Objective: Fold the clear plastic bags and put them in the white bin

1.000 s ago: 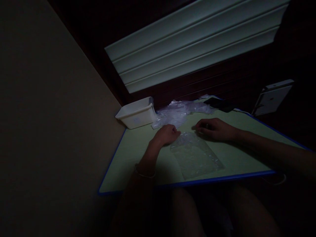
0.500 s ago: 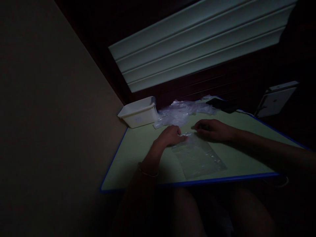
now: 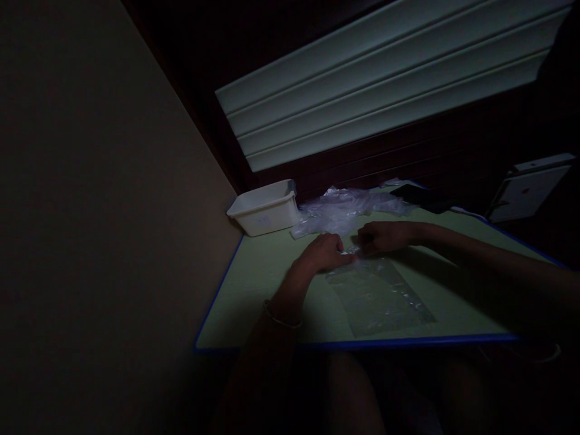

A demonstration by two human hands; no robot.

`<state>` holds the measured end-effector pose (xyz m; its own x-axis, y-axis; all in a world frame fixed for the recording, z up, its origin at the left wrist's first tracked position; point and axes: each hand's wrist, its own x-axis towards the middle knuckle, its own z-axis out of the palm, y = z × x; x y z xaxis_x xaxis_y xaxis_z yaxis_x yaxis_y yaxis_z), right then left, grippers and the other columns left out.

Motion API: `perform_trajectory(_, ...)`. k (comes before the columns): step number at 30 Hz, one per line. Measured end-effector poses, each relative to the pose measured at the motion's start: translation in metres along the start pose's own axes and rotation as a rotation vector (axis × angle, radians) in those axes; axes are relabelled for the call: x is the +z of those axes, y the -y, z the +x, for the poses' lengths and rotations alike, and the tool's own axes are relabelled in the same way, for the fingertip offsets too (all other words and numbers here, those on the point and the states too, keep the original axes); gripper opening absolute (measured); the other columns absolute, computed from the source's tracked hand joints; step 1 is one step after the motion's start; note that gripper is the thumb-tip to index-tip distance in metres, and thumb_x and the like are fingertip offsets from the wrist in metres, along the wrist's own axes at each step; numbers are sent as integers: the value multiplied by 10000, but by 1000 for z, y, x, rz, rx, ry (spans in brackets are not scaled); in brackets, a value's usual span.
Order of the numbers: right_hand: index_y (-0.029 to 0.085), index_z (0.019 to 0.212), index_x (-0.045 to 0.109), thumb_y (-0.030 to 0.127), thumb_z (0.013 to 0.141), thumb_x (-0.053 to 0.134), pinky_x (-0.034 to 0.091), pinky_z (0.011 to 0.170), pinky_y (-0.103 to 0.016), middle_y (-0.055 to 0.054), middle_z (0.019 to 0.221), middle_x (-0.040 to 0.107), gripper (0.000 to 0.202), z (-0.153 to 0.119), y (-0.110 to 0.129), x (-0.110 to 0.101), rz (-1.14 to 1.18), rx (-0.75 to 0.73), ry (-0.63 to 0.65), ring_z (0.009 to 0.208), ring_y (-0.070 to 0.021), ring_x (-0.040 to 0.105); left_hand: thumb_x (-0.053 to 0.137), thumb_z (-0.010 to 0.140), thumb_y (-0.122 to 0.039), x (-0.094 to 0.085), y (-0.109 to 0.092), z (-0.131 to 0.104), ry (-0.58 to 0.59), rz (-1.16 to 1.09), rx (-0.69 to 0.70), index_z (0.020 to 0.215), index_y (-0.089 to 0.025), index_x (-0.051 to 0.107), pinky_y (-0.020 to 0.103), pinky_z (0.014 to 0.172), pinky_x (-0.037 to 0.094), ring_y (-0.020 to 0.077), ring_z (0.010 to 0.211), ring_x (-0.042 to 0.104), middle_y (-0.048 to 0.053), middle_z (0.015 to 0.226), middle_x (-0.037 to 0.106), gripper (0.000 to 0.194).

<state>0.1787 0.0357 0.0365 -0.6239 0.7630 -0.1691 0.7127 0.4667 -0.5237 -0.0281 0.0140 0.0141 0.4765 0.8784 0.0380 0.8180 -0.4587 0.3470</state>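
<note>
A clear plastic bag (image 3: 380, 296) lies flat on the pale green table (image 3: 267, 290), its near end close to the blue front edge. My left hand (image 3: 326, 252) pinches the bag's far end, thumb and fingers on the plastic. Just right of it, my right hand (image 3: 383, 237) is curled at the same end of the bag. Its fingertips are dark, and whether they grip the plastic or something small is hidden. Behind both hands spreads a crumpled pile of clear plastic bags (image 3: 351, 205).
At the back left, a white plastic bin (image 3: 267, 211) stands against the wall. A dark flat object (image 3: 421, 198) lies at the back right. Beyond the table's right edge is a white box-like object (image 3: 528, 190). Dim light leaves much in shadow.
My right hand has come closer to my left hand, down to the bag's far end. The left hand keeps its pinch. The whole view has shifted slightly.
</note>
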Motion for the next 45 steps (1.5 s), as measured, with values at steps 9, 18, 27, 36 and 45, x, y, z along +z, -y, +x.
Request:
perform_trajectory(9,205,860,487,310,689,654,415,548,-270,-7,719,565,261,-4,-8,11,258,-139,-80,619,-150,504,662,716,-575,-5,-7,-6,8,-32,-47,1034,-179,560,309,729,449,218,876,591,82,1000,634,518)
perform_trajectory(18,207,958,487,355,722,669,389,499,-247,-1,759,573,333,-9,-10,16,569,-179,-152,585,-119,506,637,787,-530,-11,-6,-3,32,-498,-50,1044,-120,642,287,721,456,163,822,600,94,962,674,484)
perform_trajectory(27,219,1037,494,386,715,696,399,515,-256,-5,792,577,416,-9,-10,18,646,-200,-200,600,-126,512,743,701,-344,-13,-6,-3,119,-703,-83,815,-131,699,242,595,402,104,627,544,25,728,654,246)
perform_trajectory(36,154,930,651,468,731,712,349,483,-246,-12,695,618,377,-12,-15,17,742,-67,-89,529,-104,487,717,699,-317,-12,-3,0,-1,-694,-84,780,-115,683,230,578,373,85,589,497,4,667,607,220)
perform_trajectory(45,148,758,671,441,681,762,372,503,-246,-2,628,613,317,-12,-12,19,788,-57,-83,523,-103,500,721,699,-345,-6,4,5,-58,-735,-35,790,-116,677,226,571,364,87,590,491,12,681,612,251)
